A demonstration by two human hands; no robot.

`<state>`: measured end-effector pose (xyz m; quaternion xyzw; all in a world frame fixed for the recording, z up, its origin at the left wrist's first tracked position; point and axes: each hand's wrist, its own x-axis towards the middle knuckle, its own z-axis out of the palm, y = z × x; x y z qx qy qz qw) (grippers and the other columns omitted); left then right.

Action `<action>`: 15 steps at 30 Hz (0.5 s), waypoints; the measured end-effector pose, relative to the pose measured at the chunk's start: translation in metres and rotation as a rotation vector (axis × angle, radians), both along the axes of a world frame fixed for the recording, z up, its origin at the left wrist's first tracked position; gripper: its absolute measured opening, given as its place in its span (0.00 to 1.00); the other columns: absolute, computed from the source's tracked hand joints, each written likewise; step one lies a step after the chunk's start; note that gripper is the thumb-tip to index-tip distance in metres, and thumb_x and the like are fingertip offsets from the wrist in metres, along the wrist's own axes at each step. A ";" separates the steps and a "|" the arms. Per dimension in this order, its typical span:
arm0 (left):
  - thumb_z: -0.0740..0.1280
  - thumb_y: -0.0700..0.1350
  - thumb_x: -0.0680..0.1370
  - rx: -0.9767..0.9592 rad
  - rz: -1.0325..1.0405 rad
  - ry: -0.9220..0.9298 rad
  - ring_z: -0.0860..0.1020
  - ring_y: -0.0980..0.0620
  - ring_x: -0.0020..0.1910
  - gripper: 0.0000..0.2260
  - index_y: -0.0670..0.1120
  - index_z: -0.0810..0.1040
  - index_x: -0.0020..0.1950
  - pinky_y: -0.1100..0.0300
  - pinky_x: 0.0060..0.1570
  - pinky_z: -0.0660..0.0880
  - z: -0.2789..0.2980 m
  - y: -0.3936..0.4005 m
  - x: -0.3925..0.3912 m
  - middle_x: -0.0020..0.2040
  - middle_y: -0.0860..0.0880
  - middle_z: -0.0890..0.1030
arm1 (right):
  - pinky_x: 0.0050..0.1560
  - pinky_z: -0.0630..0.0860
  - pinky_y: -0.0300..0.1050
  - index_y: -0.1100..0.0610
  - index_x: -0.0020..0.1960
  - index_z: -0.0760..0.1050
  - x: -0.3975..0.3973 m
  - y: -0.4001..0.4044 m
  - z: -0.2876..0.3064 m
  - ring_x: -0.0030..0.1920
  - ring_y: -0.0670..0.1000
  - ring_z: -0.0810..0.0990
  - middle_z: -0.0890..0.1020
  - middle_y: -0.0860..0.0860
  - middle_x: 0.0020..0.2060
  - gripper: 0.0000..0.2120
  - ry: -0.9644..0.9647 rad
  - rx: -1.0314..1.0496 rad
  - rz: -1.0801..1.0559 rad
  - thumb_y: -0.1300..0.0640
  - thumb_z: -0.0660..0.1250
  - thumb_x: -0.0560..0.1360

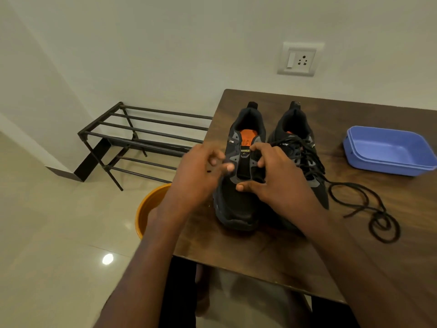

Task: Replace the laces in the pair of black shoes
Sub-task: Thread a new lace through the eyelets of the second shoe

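Note:
Two black shoes stand side by side on the dark wooden table (260,256), toes toward me. The left shoe (236,209) has an orange insole and no lace showing in its eyelets. My right hand (276,181) grips its right eyelet flap, thumb on the vamp and fingers by the tongue. My left hand (201,171) is blurred, with curled fingers at the left eyelet flap; I cannot tell whether it holds anything. The right shoe (295,124) has a black lace (383,223) lying loosely across it, trailing off into coils on the table to the right.
A blue plastic tub (387,150) sits on the table at the far right. On the floor to the left, an orange bucket (146,209) stands against the table edge, with a black metal shoe rack (142,133) behind it. A wall socket (300,59) is above the table.

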<state>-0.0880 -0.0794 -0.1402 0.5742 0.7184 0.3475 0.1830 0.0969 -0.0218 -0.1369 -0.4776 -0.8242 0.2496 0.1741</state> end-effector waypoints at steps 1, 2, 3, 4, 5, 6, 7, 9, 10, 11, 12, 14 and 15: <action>0.73 0.46 0.79 -0.083 0.000 0.044 0.75 0.59 0.47 0.04 0.50 0.80 0.51 0.70 0.45 0.69 -0.002 -0.001 0.002 0.49 0.57 0.74 | 0.60 0.76 0.50 0.42 0.75 0.61 0.000 -0.001 -0.001 0.61 0.47 0.75 0.70 0.44 0.59 0.41 -0.010 0.001 -0.010 0.41 0.79 0.69; 0.74 0.44 0.78 -0.121 0.015 0.071 0.74 0.59 0.48 0.04 0.50 0.80 0.48 0.68 0.49 0.71 -0.002 -0.002 0.003 0.49 0.57 0.73 | 0.61 0.77 0.53 0.42 0.75 0.60 -0.001 -0.002 0.000 0.62 0.50 0.75 0.71 0.45 0.61 0.41 -0.022 0.001 -0.022 0.41 0.79 0.69; 0.74 0.43 0.78 -0.126 0.033 0.090 0.74 0.58 0.48 0.04 0.50 0.80 0.47 0.65 0.52 0.74 0.000 -0.003 0.004 0.48 0.57 0.74 | 0.62 0.77 0.55 0.42 0.75 0.60 -0.002 -0.003 0.000 0.64 0.52 0.76 0.72 0.46 0.63 0.41 -0.036 -0.007 -0.033 0.40 0.78 0.69; 0.73 0.41 0.79 -0.095 0.038 0.091 0.75 0.58 0.47 0.05 0.50 0.80 0.46 0.60 0.55 0.76 0.001 -0.003 0.005 0.48 0.57 0.75 | 0.63 0.77 0.57 0.42 0.75 0.61 -0.003 -0.003 0.001 0.64 0.53 0.76 0.72 0.47 0.64 0.40 -0.046 -0.021 -0.040 0.40 0.78 0.70; 0.72 0.41 0.79 -0.029 0.019 0.055 0.77 0.58 0.49 0.05 0.49 0.79 0.46 0.56 0.56 0.78 0.004 -0.005 0.007 0.48 0.56 0.77 | 0.63 0.77 0.58 0.43 0.74 0.61 -0.003 -0.004 0.002 0.65 0.53 0.76 0.72 0.48 0.64 0.40 -0.047 -0.035 -0.045 0.40 0.78 0.70; 0.70 0.40 0.80 0.065 -0.009 -0.046 0.79 0.57 0.52 0.05 0.48 0.79 0.46 0.54 0.56 0.79 0.007 -0.005 0.008 0.50 0.54 0.80 | 0.64 0.77 0.59 0.43 0.74 0.61 -0.003 -0.004 0.002 0.65 0.53 0.76 0.73 0.48 0.64 0.39 -0.047 -0.051 -0.050 0.40 0.78 0.70; 0.67 0.39 0.82 0.178 -0.032 -0.226 0.81 0.55 0.55 0.05 0.47 0.77 0.47 0.54 0.54 0.79 0.015 -0.006 0.009 0.52 0.51 0.83 | 0.64 0.77 0.59 0.44 0.74 0.62 -0.004 -0.004 0.002 0.65 0.54 0.76 0.74 0.48 0.64 0.39 -0.046 -0.066 -0.057 0.40 0.78 0.70; 0.61 0.38 0.85 0.396 -0.048 -0.705 0.84 0.49 0.52 0.06 0.45 0.73 0.50 0.57 0.43 0.78 0.035 -0.008 0.009 0.49 0.46 0.84 | 0.64 0.77 0.60 0.45 0.73 0.62 -0.004 -0.005 0.003 0.64 0.54 0.77 0.75 0.49 0.65 0.39 -0.058 -0.081 -0.079 0.39 0.78 0.70; 0.59 0.39 0.86 0.457 -0.042 -0.867 0.83 0.48 0.45 0.05 0.44 0.71 0.51 0.58 0.37 0.76 0.043 -0.009 0.008 0.45 0.46 0.82 | 0.63 0.78 0.60 0.45 0.73 0.62 -0.005 -0.005 0.004 0.64 0.54 0.77 0.76 0.49 0.65 0.39 -0.082 -0.073 -0.091 0.38 0.77 0.70; 0.58 0.41 0.87 0.475 -0.016 -0.907 0.79 0.51 0.39 0.04 0.44 0.71 0.54 0.59 0.33 0.73 0.046 -0.009 0.007 0.41 0.48 0.79 | 0.62 0.78 0.60 0.45 0.73 0.62 -0.005 -0.006 0.004 0.64 0.55 0.78 0.77 0.49 0.64 0.39 -0.114 -0.062 -0.100 0.36 0.76 0.70; 0.60 0.43 0.87 0.433 0.027 -0.801 0.76 0.55 0.36 0.03 0.44 0.71 0.57 0.61 0.32 0.71 0.046 -0.007 0.008 0.40 0.50 0.77 | 0.61 0.78 0.59 0.45 0.73 0.62 -0.004 -0.006 0.006 0.63 0.55 0.78 0.78 0.49 0.63 0.39 -0.140 -0.056 -0.108 0.35 0.76 0.70; 0.67 0.48 0.84 0.213 0.063 -0.335 0.75 0.61 0.38 0.10 0.49 0.73 0.63 0.69 0.37 0.70 0.032 -0.004 0.012 0.42 0.56 0.77 | 0.58 0.78 0.57 0.45 0.71 0.64 -0.003 -0.006 0.008 0.61 0.55 0.79 0.80 0.49 0.60 0.38 -0.149 -0.058 -0.125 0.34 0.75 0.69; 0.70 0.50 0.81 0.094 0.048 -0.130 0.76 0.62 0.42 0.11 0.51 0.74 0.62 0.71 0.39 0.69 0.020 -0.003 0.014 0.46 0.56 0.77 | 0.57 0.78 0.56 0.45 0.70 0.64 -0.002 -0.007 0.008 0.60 0.55 0.80 0.80 0.48 0.58 0.37 -0.144 -0.054 -0.131 0.33 0.76 0.69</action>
